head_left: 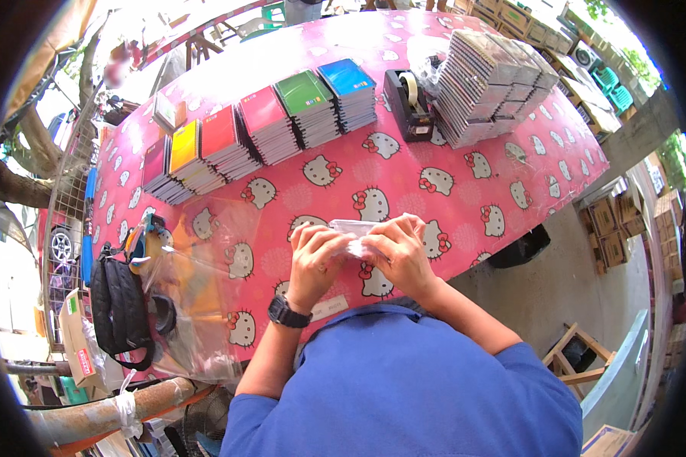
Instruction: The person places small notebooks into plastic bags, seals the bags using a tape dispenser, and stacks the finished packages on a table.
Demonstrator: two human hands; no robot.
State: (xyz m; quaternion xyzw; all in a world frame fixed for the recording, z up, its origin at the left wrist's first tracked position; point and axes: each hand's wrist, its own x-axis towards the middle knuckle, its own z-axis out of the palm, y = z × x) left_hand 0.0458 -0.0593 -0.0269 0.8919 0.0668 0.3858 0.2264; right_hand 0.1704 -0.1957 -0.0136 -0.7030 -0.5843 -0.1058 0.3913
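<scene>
A blue shirt (434, 388) fills the bottom centre of the frame, nearest the camera. Two bare forearms reach from it to the middle of the picture, and one black watch (288, 311) is on the left wrist. The left hand (316, 255) and the right hand (398, 245) meet at one clear plastic packet (352, 227), just below the centre of the frame. Each has curled fingers and its thumb closed on one end of the packet; what is inside is too small to tell.

The packet is held over a pink tablecloth (328, 202) printed with white cat faces. Six stacks of spiral notebooks run in a slanting row across the upper left and upper centre: one purple (156, 164), one yellow (184, 147), one red (217, 133), one pinkish red (263, 110), one green (303, 95) and one blue (347, 76). The notebooks in each stack are too tightly layered to count.

Right of the blue stack stands one black tape dispenser (411, 114), and beside it, at upper right, one large pile of notebooks (484, 95). At lower left are one black backpack (120, 305) and a clear plastic sheet (198, 305).
</scene>
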